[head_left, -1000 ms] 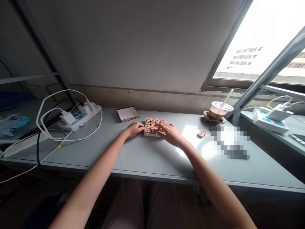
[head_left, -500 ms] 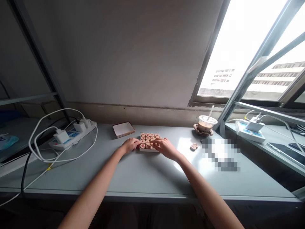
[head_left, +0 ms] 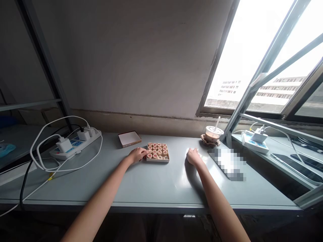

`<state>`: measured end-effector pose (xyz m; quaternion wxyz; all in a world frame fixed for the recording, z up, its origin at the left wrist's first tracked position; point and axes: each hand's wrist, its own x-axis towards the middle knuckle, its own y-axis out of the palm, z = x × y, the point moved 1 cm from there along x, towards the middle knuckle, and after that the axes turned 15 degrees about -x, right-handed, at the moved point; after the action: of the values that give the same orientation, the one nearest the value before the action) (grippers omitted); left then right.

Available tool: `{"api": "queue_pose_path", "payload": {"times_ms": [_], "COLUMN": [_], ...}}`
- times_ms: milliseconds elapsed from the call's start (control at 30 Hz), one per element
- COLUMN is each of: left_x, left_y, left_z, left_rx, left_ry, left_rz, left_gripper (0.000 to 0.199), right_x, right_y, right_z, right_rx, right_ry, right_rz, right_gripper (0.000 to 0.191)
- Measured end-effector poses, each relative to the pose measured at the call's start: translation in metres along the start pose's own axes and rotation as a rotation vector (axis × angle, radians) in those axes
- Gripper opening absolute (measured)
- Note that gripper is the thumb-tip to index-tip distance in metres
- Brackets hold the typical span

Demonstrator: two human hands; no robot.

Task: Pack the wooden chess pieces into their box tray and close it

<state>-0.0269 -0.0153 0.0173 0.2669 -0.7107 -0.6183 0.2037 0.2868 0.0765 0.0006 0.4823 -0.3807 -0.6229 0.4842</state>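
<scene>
A shallow box (head_left: 157, 161) full of round wooden xiangqi pieces (head_left: 157, 152), marked with red characters, sits on the grey desk. Along its left wall, the fingers of my left hand (head_left: 137, 155) are closed against the edge, steadying the box. My right hand (head_left: 193, 157) is well to the right of the box, low on the desk, its fingers curled. It covers the spot where loose pieces lay, so what is in its fingers is hidden. The box lid (head_left: 130, 138) lies upturned behind my left hand.
A cup of milky drink (head_left: 212, 135) with a straw stands in a brown holder at the back right, near a blurred-out flat item (head_left: 228, 164). On the left, a power strip (head_left: 75, 144) carries chargers and looping white cables (head_left: 41, 141). A metal post (head_left: 242, 104) rises at right.
My right hand has left the box and moved right, onto the loose pieces, which are now covered. My left hand stays at the box. The view has shifted slightly right.
</scene>
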Motion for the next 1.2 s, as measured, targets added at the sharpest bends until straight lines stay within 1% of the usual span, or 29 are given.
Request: {"api": "queue_pose_path", "payload": {"times_ms": [67,167,233,300,367,467,533,600,667,767,833,900,967,1033,1200], "left_x": [0.000,-0.001,-0.002,-0.003,-0.003,-0.002,-0.001,0.000,0.000,-0.001,-0.001,-0.001,0.000,0.001,0.001], "left_y": [0.000,-0.001,-0.001,-0.002,-0.002,-0.002,-0.001,-0.001,-0.001,-0.001,-0.001,0.000,0.002,0.003,0.005], "left_z": [0.000,-0.001,-0.004,-0.006,-0.007,-0.006,-0.005,-0.003,-0.003,-0.005,-0.006,-0.005,-0.003,-0.001,-0.001], "left_rx": [0.003,0.008,0.013,0.018,0.022,0.029,0.027,0.023,0.023,0.024,0.029,0.044,0.066,0.087,0.089], "left_ry": [0.006,0.008,0.003,-0.003,-0.007,-0.002,0.008,0.013,0.006,-0.011,-0.017,-0.019,-0.017,-0.020,-0.035], "left_rz": [0.003,0.007,0.004,-0.001,-0.001,-0.005,-0.001,-0.001,-0.007,-0.009,-0.011,-0.033,-0.059,-0.076,-0.078], "left_gripper": [0.052,0.050,0.051,0.051,0.051,0.052,0.052,0.051,0.052,0.052,0.050,0.049,0.048,0.049,0.053], "right_x": [0.001,-0.002,-0.004,-0.006,-0.006,-0.005,-0.005,-0.007,-0.008,-0.010,-0.011,-0.014,-0.018,-0.020,-0.021], "right_y": [0.004,0.004,0.001,-0.002,-0.004,-0.007,-0.011,-0.017,-0.024,-0.034,-0.038,-0.039,-0.039,-0.040,-0.045], "right_z": [0.017,0.041,0.051,0.058,0.060,0.058,0.056,0.055,0.056,0.060,0.066,0.072,0.078,0.081,0.079], "right_rx": [0.005,0.100,0.198,0.257,0.250,0.128,0.051,0.032,0.073,0.250,0.387,0.464,0.482,0.475,0.433], "right_ry": [-0.034,-0.192,-0.311,-0.373,-0.355,-0.295,-0.297,-0.312,-0.286,-0.266,-0.325,-0.408,-0.473,-0.513,-0.544], "right_rz": [0.033,0.035,0.026,0.011,-0.018,-0.084,-0.127,-0.170,-0.225,-0.290,-0.275,-0.225,-0.187,-0.175,-0.154], "right_gripper": [0.046,0.051,0.052,0.053,0.049,0.036,0.030,0.026,0.023,0.024,0.026,0.025,0.023,0.022,0.020]}}
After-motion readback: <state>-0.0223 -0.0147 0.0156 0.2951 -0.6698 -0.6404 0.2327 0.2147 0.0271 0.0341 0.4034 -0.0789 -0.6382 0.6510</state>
